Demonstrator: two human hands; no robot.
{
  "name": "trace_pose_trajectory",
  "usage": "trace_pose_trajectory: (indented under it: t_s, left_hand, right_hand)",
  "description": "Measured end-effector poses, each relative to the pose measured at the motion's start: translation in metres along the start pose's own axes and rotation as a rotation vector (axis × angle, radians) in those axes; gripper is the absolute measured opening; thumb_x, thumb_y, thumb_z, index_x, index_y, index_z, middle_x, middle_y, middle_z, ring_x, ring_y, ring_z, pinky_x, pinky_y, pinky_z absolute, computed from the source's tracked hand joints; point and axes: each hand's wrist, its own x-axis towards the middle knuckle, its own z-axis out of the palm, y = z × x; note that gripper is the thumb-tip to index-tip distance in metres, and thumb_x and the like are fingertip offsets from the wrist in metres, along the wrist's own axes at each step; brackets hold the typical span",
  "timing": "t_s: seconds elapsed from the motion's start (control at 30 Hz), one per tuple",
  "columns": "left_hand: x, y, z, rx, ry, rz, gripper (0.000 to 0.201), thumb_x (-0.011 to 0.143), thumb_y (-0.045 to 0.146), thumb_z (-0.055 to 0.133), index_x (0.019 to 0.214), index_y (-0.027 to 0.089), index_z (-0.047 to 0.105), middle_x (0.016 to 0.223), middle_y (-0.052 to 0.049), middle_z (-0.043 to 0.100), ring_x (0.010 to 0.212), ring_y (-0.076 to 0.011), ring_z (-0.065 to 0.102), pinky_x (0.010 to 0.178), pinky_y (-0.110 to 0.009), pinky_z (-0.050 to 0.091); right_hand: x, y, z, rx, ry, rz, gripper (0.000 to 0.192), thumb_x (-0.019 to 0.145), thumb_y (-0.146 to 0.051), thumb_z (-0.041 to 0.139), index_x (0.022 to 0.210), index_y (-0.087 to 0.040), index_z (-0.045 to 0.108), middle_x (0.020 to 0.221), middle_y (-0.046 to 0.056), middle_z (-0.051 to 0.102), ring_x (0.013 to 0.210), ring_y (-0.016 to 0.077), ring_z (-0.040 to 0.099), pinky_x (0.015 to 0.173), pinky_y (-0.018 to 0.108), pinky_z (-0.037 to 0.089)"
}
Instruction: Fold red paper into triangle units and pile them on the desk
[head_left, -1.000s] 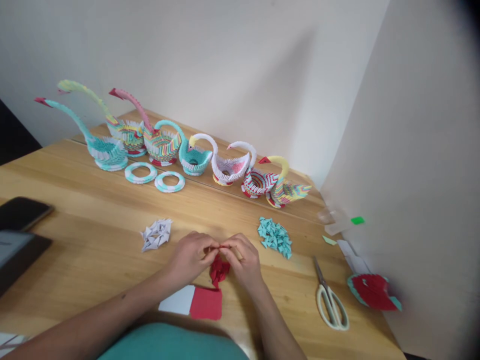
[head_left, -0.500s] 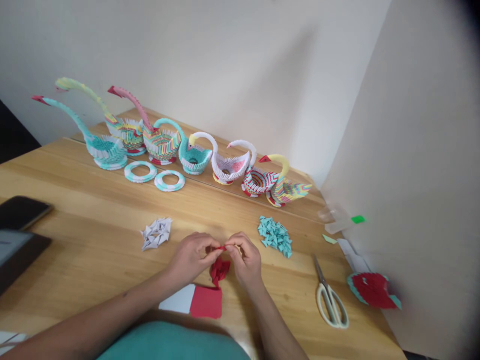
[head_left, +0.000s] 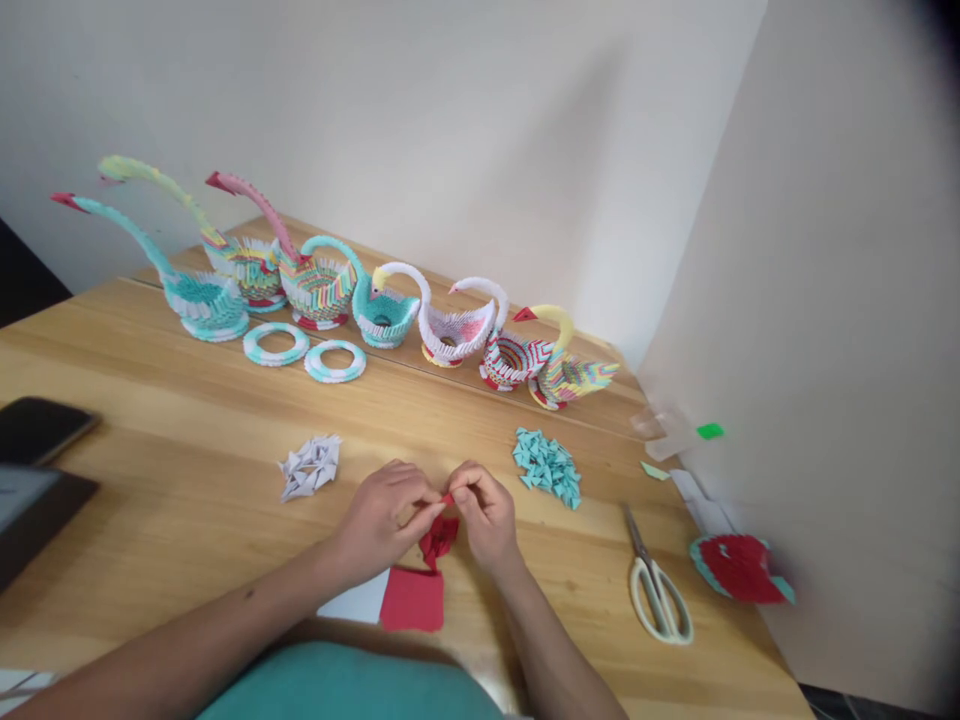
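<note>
Item: a small folded red paper piece (head_left: 445, 498), pinched between the fingertips of the left hand (head_left: 382, 520) and the right hand (head_left: 484, 515), both closed on it just above the light wooden table (head_left: 187, 450). Directly beneath the hands a small heap of folded red paper units (head_left: 437, 538) is seen, and just in front of it, nearer the body, a flat red paper square (head_left: 411, 600) lying over a white sheet (head_left: 356, 605). To the left, a pile of white folded triangles (head_left: 309, 465); to the right, a pile of turquoise folded triangles (head_left: 549, 466); both well apart from the hands. White-handled scissors (head_left: 656, 590) lie further right, near a red and turquoise modular paper piece (head_left: 739, 568) at the table edge. Along the wall a row of modular paper swans (head_left: 390, 315) is ranged, with two turquoise and white paper rings (head_left: 304, 352) before it. A dark phone (head_left: 37, 428) rests at far left. Handling note, offered as a judgement: the crease is best set with edges matched exactly and pressed firmly by the fingertips, the piece being kept clear of the heap below so that finished units are not disturbed.
</note>
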Motion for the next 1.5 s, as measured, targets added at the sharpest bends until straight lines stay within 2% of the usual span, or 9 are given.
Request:
trace_pose_trajectory:
  t_s: [0.13, 0.23, 0.47, 0.6, 0.73, 0.87, 1.07, 1.3, 1.5]
  left_hand:
    - [-0.001, -0.003, 0.005, -0.023, -0.016, -0.181, 0.021, 0.086, 0.024, 0.053, 0.07, 0.018, 0.064, 0.066, -0.001, 0.066, 0.063, -0.0144, 0.058, 0.062, -0.025, 0.041]
    - [-0.002, -0.004, 0.005, 0.025, -0.003, -0.156, 0.02, 0.085, 0.022, 0.052, 0.068, 0.018, 0.063, 0.064, -0.001, 0.065, 0.063, -0.0149, 0.058, 0.064, -0.025, 0.04]
    - [-0.001, -0.002, 0.003, 0.069, -0.023, -0.069, 0.024, 0.085, 0.022, 0.052, 0.063, 0.017, 0.057, 0.061, -0.001, 0.061, 0.061, -0.0151, 0.055, 0.064, -0.026, 0.038]
    - [-0.002, -0.003, 0.004, 0.093, -0.04, -0.075, 0.024, 0.086, 0.023, 0.051, 0.063, 0.018, 0.057, 0.061, -0.001, 0.062, 0.061, -0.015, 0.054, 0.064, -0.026, 0.038]
    - [-0.003, -0.008, 0.005, 0.131, -0.022, -0.116, 0.023, 0.086, 0.025, 0.05, 0.065, 0.018, 0.06, 0.062, -0.001, 0.063, 0.062, -0.0155, 0.055, 0.064, -0.027, 0.038]
    - [-0.003, -0.012, 0.007, 0.133, 0.015, -0.135, 0.024, 0.084, 0.026, 0.053, 0.064, 0.017, 0.061, 0.061, -0.001, 0.063, 0.062, -0.016, 0.054, 0.063, -0.027, 0.037]
    - [-0.002, -0.007, 0.01, -0.243, 0.066, -0.216, 0.018, 0.083, 0.029, 0.057, 0.074, 0.016, 0.065, 0.07, -0.002, 0.066, 0.067, -0.0158, 0.059, 0.066, -0.026, 0.043]
    - [0.0, -0.008, 0.009, -0.651, -0.008, -0.365, 0.029, 0.074, 0.043, 0.068, 0.076, 0.014, 0.065, 0.065, 0.001, 0.061, 0.062, -0.0126, 0.052, 0.062, -0.025, 0.041]
    - [0.002, -0.012, 0.011, -0.794, 0.001, -0.4, 0.035, 0.063, 0.043, 0.08, 0.075, 0.013, 0.066, 0.067, 0.001, 0.063, 0.061, -0.0109, 0.052, 0.062, -0.024, 0.039]
  right_hand:
    - [0.0, 0.002, -0.004, -0.07, 0.045, -0.045, 0.022, 0.09, -0.039, 0.057, 0.08, -0.021, 0.063, 0.07, 0.0, 0.059, 0.064, 0.0155, 0.057, 0.06, 0.028, 0.045]
    - [0.001, -0.001, -0.007, -0.08, 0.018, -0.074, 0.017, 0.086, -0.038, 0.064, 0.089, -0.022, 0.065, 0.073, 0.001, 0.062, 0.068, 0.0171, 0.06, 0.064, 0.029, 0.047]
    - [0.001, -0.008, -0.008, -0.221, -0.053, -0.146, 0.018, 0.088, -0.03, 0.06, 0.073, -0.021, 0.063, 0.071, 0.001, 0.063, 0.068, 0.0165, 0.059, 0.066, 0.029, 0.047]
    - [0.002, -0.001, -0.014, -0.127, -0.115, -0.005, 0.027, 0.092, -0.036, 0.052, 0.074, -0.02, 0.064, 0.069, 0.001, 0.064, 0.065, 0.0155, 0.059, 0.063, 0.027, 0.046]
    - [0.006, 0.004, -0.02, -0.037, -0.077, 0.099, 0.03, 0.093, -0.04, 0.05, 0.08, -0.019, 0.068, 0.075, 0.003, 0.068, 0.071, 0.0173, 0.063, 0.067, 0.028, 0.048]
    - [0.006, 0.001, -0.018, -0.18, -0.082, -0.041, 0.016, 0.087, -0.034, 0.062, 0.085, -0.021, 0.07, 0.079, 0.004, 0.07, 0.075, 0.0189, 0.064, 0.071, 0.031, 0.048]
    - [0.001, -0.001, -0.014, -0.397, -0.006, -0.354, 0.013, 0.09, -0.023, 0.058, 0.083, -0.022, 0.069, 0.074, 0.004, 0.067, 0.07, 0.0179, 0.061, 0.065, 0.03, 0.047]
    - [0.001, -0.002, -0.013, -0.416, 0.008, -0.381, 0.015, 0.091, -0.025, 0.055, 0.081, -0.023, 0.066, 0.072, 0.002, 0.066, 0.068, 0.0172, 0.062, 0.063, 0.029, 0.048]
    - [0.002, -0.002, -0.014, -0.452, -0.003, -0.404, 0.016, 0.092, -0.025, 0.054, 0.082, -0.022, 0.066, 0.071, 0.001, 0.066, 0.066, 0.0166, 0.062, 0.062, 0.029, 0.048]
